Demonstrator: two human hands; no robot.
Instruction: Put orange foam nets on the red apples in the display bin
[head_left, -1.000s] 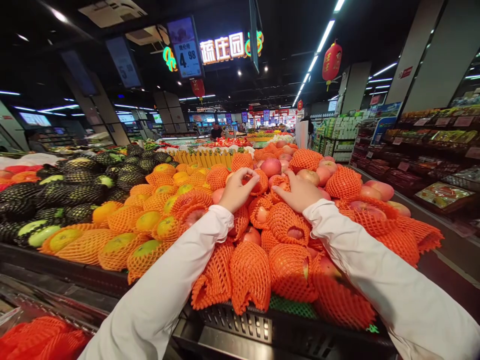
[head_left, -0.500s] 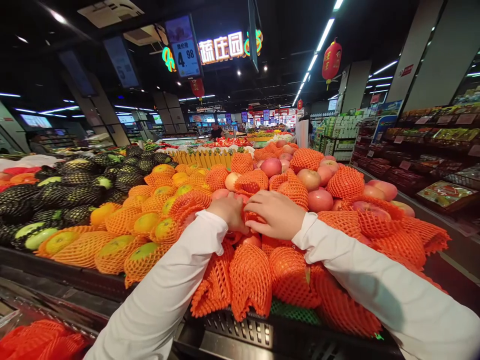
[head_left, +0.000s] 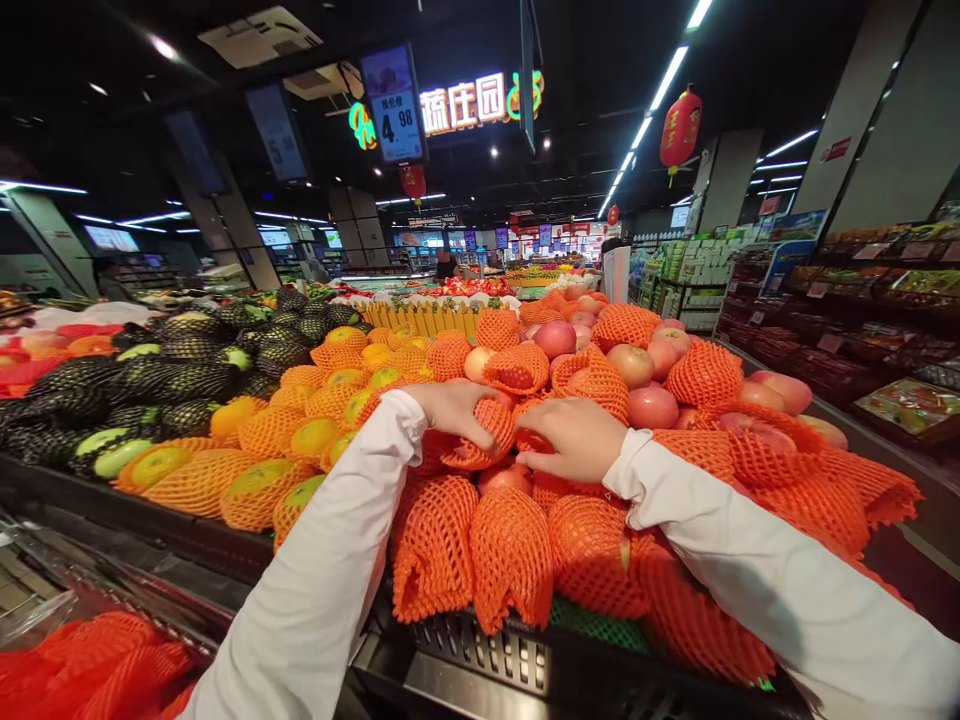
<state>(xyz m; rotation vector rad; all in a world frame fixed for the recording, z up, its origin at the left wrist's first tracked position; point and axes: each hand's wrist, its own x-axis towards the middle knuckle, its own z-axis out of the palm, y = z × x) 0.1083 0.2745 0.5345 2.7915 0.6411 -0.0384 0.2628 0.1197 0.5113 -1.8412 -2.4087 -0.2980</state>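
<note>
My left hand curves over an apple in an orange foam net, its thumb lying across the netting. Close beside it, my right hand has its thumb and fingers around the orange foam net of a neighbouring fruit; how firmly it grips is partly hidden. A bare red apple shows just below, between the hands. Several netted apples line the front of the black crate, and more bare apples lie behind my right hand.
Netted oranges are piled to the left, with dark-netted green produce beyond them. Red foam nets fill a container at the lower left. Packaged goods stand on shelves at the right, across an aisle. Price screens hang overhead.
My hands were close together over the fruit; the left has drawn away leftward, opening a gap where a netted apple now shows. The right has barely moved. The view has shifted slightly left.
</note>
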